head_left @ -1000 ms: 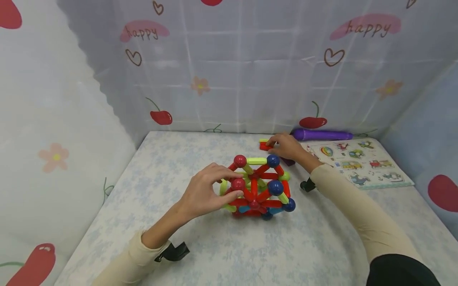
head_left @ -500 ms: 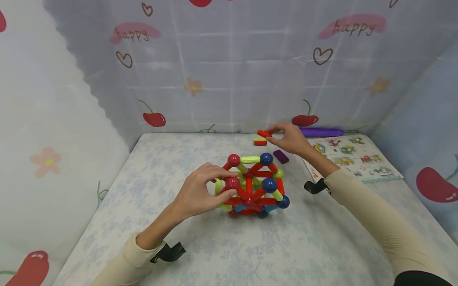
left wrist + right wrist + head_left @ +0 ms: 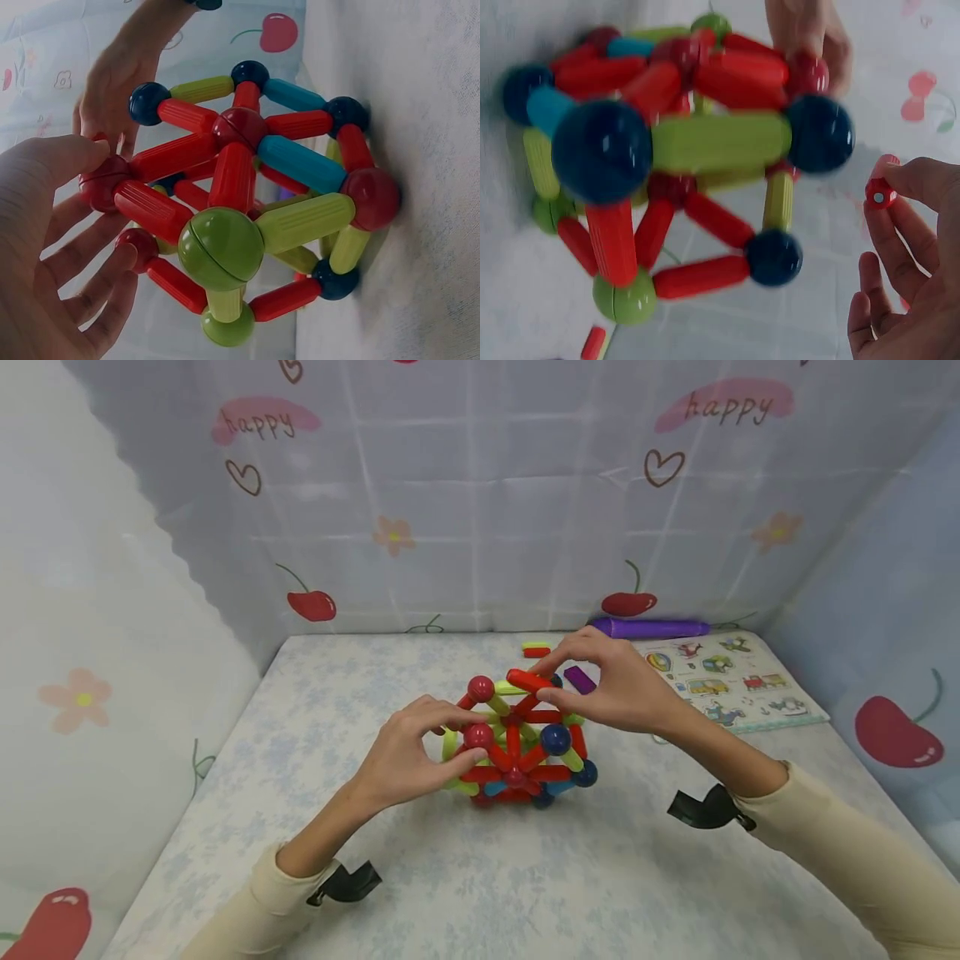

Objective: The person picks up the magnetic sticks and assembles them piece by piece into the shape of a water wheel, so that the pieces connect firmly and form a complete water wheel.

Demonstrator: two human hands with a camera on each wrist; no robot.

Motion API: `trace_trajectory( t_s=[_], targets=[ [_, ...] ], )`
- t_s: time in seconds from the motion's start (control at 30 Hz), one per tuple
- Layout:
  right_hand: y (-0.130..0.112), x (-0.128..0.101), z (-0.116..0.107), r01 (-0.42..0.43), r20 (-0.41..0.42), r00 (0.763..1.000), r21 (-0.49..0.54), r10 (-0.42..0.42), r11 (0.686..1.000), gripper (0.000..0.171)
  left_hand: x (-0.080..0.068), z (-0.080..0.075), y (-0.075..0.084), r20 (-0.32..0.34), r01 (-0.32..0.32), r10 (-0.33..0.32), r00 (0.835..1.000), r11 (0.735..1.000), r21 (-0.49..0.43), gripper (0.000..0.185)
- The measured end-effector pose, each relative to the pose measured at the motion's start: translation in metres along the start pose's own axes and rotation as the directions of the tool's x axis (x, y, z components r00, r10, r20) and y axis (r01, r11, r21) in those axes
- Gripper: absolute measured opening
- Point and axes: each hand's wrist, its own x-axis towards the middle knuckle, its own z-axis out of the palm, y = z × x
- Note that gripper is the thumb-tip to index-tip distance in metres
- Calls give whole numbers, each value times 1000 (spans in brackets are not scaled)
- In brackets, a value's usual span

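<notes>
A ball-and-stick frame of magnetic building pieces (image 3: 513,741) stands on the table, with red, yellow-green and blue sticks joining coloured balls. The left hand (image 3: 397,756) pinches a red ball (image 3: 477,736) at its upper near left corner between thumb and fingers; the left wrist view shows the thumb on that red ball (image 3: 103,184) and a finger by a second one (image 3: 137,250). Above the top of the frame, the right hand (image 3: 626,687) pinches a loose red magnetic stick (image 3: 528,681). The right wrist view shows that stick's (image 3: 881,193) metal-dotted end, apart from the frame.
Behind the frame lie a red stick (image 3: 536,652) and a yellow-green stick (image 3: 536,645) side by side. A purple block (image 3: 580,680) is near them. At the back right are a purple pen-shaped object (image 3: 652,628) and a picture sheet (image 3: 780,702). Printed cloth (image 3: 480,510) walls the table.
The right hand has picked up a red stick from the back of the table and brought it towards me over the frame. The left hand keeps its hold on the ball.
</notes>
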Motion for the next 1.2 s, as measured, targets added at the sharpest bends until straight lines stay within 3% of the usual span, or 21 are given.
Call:
trace_trajectory(
  t_s=[0.23,0.53,0.87,1.2],
  targets=[
    [-17,-13,17,106,86,990,32,-109,994,23,0,0,0,2,1,-1,1000,1000,8,38],
    [-14,-17,30,101,131,986,14,-102,995,19,0,1,-1,1,3,-3,1000,1000,5,38],
    [-15,-19,29,69,140,988,-26,-65,997,19,0,0,-1,-3,2,-2,1000,1000,-10,37],
    [-16,-19,29,82,156,985,-14,-79,997,18,1,0,-2,-3,5,-5,1000,1000,-3,37]
  ],
)
